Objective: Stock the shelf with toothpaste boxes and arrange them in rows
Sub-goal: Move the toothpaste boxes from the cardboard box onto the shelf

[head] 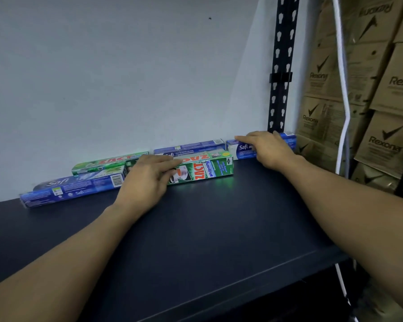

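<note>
In the head view, the task is being judged as barely begun. A ragged line of toothpaste boxes is being formed along the back of the shelf (219,228), close to the pale wall (102,66). The left Safi boxes (72,189), two blue ones, are being shown at centre left with the rear Zact box (109,163), green, behind them. The centre Safi box (191,147) is being shown against the wall, and the right Safi box (241,148) further right. The front Zact box (203,169) is being placed before the centre one, slightly askew. Nothing is yet being squared into proper rows, and many more boxes are being judged as needed.

The left hand (144,180) is being laid over the left end of the front Zact box, fingers stretched almost straight across its top rather than wrapped round it. The right hand (269,147) is being rested flat on the right Safi box, forefinger pointing towards frame left, nothing being gripped.

The boxes are being read as long, slim, sharp-edged cartons of glossy printed card. A green glow is being thrown onto the smooth, dark, faintly shiny shelf board. A black slotted metal upright (282,66) is being shown at upper right. Beyond it, stacked brown corrugated Rexona cartons (386,89) and a hanging white cable (342,89) are being shown.
</note>
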`<state>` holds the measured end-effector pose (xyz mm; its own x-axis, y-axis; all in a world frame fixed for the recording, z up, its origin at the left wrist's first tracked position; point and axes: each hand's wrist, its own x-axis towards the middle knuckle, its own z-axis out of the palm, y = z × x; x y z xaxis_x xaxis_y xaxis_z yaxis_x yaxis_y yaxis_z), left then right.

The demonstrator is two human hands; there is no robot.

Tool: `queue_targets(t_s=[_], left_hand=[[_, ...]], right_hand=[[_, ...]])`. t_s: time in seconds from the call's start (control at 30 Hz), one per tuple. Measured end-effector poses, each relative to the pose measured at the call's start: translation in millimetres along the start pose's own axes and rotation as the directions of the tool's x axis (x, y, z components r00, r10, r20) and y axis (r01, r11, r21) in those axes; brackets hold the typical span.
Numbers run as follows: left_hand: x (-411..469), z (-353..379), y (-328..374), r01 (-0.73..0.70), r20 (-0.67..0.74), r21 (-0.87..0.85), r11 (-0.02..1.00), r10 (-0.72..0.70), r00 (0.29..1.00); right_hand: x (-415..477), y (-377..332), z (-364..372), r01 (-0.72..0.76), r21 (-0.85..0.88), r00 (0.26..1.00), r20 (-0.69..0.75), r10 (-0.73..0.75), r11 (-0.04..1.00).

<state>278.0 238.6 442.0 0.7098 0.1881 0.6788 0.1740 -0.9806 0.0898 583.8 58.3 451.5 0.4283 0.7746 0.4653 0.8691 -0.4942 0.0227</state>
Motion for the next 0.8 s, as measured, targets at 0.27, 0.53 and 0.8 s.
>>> queue_targets(t_s=[0.27, 0.53, 0.8], left_hand=[[-2.2, -1.7, 8.6, 0.049, 0.033, 0.000, 0.999, -0.049, 0.998], [-34.5, -25.7, 44.4, 0.210, 0.158, 0.102, 0.972, -0.224, 0.962], [-105.1, -76.7, 105.8, 0.262, 0.107, 0.102, 0.960, -0.272, 0.956]], right_hand=[[-25.9, -11.8, -5.5, -0.075, 0.097, 0.997, 0.021, 0.074, 0.992], [-104.0, -71.1, -42.6, -0.187, 0.233, 0.982, 0.062, 0.177, 0.954], [-214.8, -139.5, -85.1, -0.097, 0.294, 0.990, -0.068, 0.122, 0.951]])
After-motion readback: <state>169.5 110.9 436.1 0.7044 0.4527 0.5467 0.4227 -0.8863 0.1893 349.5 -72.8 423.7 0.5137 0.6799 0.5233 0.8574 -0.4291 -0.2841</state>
